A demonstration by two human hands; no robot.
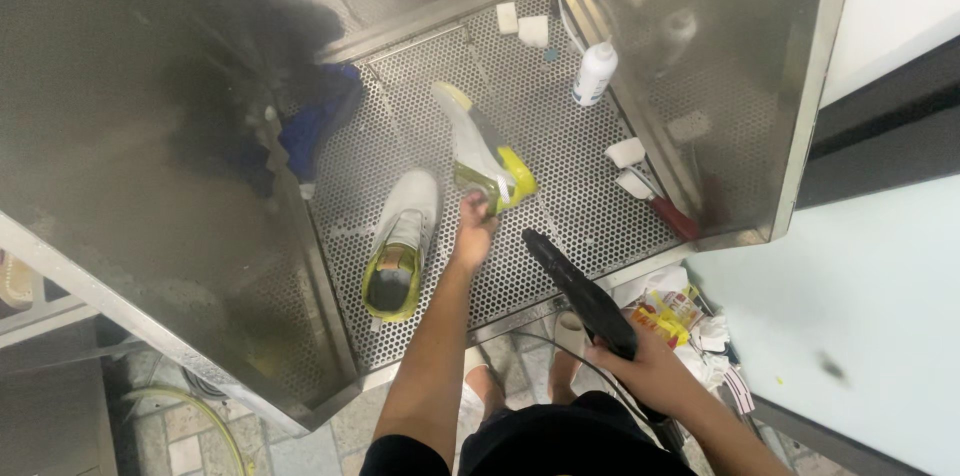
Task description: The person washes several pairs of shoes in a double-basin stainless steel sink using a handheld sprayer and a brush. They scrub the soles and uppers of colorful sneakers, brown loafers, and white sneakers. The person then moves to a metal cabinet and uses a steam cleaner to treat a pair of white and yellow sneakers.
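Left hand: (472, 236) fingers clamped on the heel of a white-and-lime sneaker (483, 151), tilted up mid-bench.
Right hand: (640, 361) fingers wrapped around a black spray gun (575, 288) at the front edge.
Second sneaker: (402, 241) flat on the perforated steel bench (570, 186), front-left.

White plastic bottle (594, 73) stands on the perforated floor; yellow-red packets (668, 314) lie outside by the front edge

Probably shoe-cleaning workshop: steel wash booth (720, 86), perforated floor (560, 136), sneakers (400, 236).
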